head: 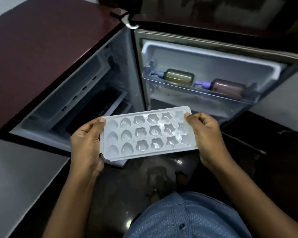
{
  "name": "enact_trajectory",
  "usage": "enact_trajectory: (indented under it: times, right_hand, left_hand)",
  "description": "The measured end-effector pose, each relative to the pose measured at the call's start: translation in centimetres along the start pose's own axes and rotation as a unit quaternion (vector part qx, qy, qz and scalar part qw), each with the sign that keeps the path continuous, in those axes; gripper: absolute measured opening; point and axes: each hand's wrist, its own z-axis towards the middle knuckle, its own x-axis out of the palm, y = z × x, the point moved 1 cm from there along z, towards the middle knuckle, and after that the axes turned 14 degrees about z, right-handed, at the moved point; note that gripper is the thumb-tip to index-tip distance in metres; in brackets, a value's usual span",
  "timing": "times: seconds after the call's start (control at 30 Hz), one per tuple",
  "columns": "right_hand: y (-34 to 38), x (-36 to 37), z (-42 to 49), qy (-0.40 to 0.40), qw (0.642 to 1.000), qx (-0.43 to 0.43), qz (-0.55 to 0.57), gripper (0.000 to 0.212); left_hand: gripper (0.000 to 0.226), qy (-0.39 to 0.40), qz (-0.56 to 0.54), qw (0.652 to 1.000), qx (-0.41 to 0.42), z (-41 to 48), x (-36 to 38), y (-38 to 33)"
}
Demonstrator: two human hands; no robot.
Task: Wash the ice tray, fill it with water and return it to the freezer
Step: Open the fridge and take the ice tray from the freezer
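Person stands at the open freezer (pixel 79 93), ice tray (pixel 149 133) held level in front of the body, just outside the freezer opening. Tray is pale, roughly flat, long side running left to right; its cavities are hearts at the left end, paw-like shapes in the middle, stars at the right. Wet sheen in several cavities; how full they are, cannot tell.

Left hand (pixel 86 143) pinches the tray's left short edge, thumb on top, fingers curled under. Right hand (pixel 206 134) pinches the right short edge the same way.

Freezer door (pixel 210 54) swung wide to the right of the tray. Door shelf (pixel 196 91) above and behind the tray carries two bottles lying on their sides: a yellowish one (pixel 178 76) and a brownish one (pixel 228 88), both with purple caps. Below the tray, dark glossy floor (pixel 120 189).
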Motion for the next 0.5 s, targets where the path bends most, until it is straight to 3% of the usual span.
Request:
enact_trajectory:
  times: [0.17, 0.5]
  right_hand:
    - [0.1, -3.9, -3.0, -0.08, 0.996, -0.041, 0.018, 0.058]
    - [1.9, -13.0, -6.3, -0.23, 0.969, -0.072, 0.045, 0.052]
  left_hand:
    - [0.018, 0.08, 0.035, 0.996, 0.029, -0.2, 3.7, -0.5]
    - [0.007, 0.215, 0.078, 0.972, 0.048, -3.5, 15.2, -0.8]
